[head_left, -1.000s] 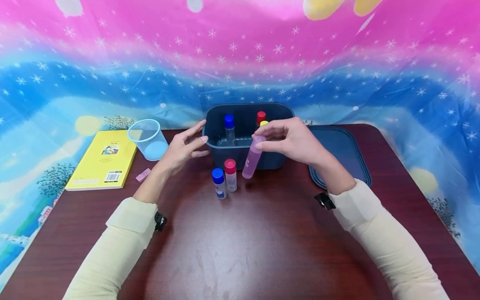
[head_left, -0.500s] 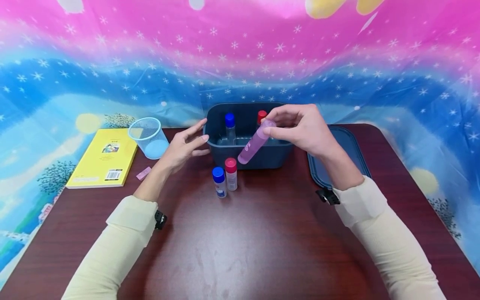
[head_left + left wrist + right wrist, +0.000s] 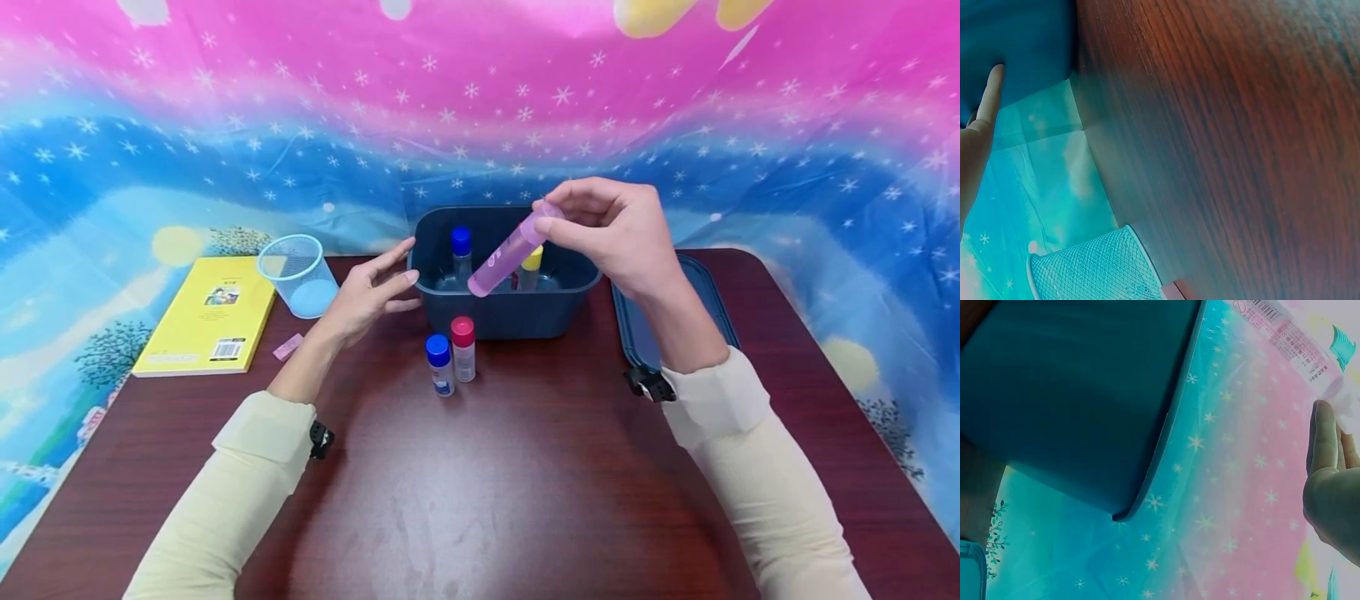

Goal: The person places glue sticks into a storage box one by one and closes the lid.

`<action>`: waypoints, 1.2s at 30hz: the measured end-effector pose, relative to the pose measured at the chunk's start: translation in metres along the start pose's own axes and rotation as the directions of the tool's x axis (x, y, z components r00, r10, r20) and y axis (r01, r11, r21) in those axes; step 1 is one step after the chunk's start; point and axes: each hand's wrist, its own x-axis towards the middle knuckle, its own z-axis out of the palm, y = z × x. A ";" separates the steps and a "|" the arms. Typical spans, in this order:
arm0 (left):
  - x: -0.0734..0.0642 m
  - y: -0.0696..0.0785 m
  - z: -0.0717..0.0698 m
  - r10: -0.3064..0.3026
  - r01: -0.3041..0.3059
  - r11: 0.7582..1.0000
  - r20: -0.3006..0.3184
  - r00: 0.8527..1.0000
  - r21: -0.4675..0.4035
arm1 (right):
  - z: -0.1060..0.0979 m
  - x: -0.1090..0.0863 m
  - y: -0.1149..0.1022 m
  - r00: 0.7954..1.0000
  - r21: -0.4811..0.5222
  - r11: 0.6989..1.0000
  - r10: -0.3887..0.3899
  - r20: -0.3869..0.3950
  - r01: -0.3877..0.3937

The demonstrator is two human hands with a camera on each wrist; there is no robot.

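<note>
My right hand (image 3: 618, 229) pinches a translucent purple bottle (image 3: 506, 260) near its upper end. The bottle slants down to the left, its lower end overlapping the front rim of a dark plastic storage bin (image 3: 502, 318). Printed text and a barcode show on it in the right wrist view. My left hand (image 3: 366, 298) rests against the bin's left side with fingers extended. Inside the bin stand a blue-capped bottle (image 3: 461, 250) and a yellow-capped bottle (image 3: 531, 265); the purple bottle hides part of the inside. In front are another blue-capped bottle (image 3: 440, 367) and a red-capped bottle (image 3: 463, 350).
A dark lid (image 3: 714, 293) lies right of the bin, partly behind my right forearm. To the left are a light-blue mesh pen holder (image 3: 300, 287), a yellow book (image 3: 210, 321) and a small pink block (image 3: 288, 347). A printed cloth (image 3: 360, 179) hangs behind the table (image 3: 487, 500).
My right hand has lifted the purple bottle up from in front of the bin to its rim, tilting it further. The left hand has stayed on the bin's side.
</note>
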 end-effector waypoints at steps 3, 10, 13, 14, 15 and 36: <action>0.000 0.000 0.000 0.002 -0.002 1.000 0.000 1.000 -0.004 | 0.003 0.003 0.001 1.000 -0.030 0.999 0.012 -0.012 -0.012; 0.000 -0.001 0.000 0.009 -0.009 1.000 0.000 1.000 -0.011 | 0.010 0.011 0.013 0.999 -0.049 0.998 0.034 -0.042 -0.036; 0.000 -0.001 0.000 0.007 -0.007 1.000 0.002 1.000 -0.012 | 0.015 0.014 0.018 0.997 -0.092 0.994 0.054 -0.055 -0.059; 0.000 -0.001 0.000 0.007 -0.007 1.000 0.004 1.000 -0.015 | 0.016 0.015 0.020 0.996 -0.107 0.992 0.063 -0.057 -0.069; 0.000 -0.001 0.000 0.007 -0.007 1.000 0.004 1.000 -0.016 | 0.018 0.016 0.022 0.996 -0.128 0.989 0.070 -0.058 -0.077; 0.001 -0.003 -0.002 0.009 -0.009 1.000 0.006 1.000 -0.021 | 0.034 0.045 0.055 0.978 -0.418 0.890 0.208 0.018 -0.182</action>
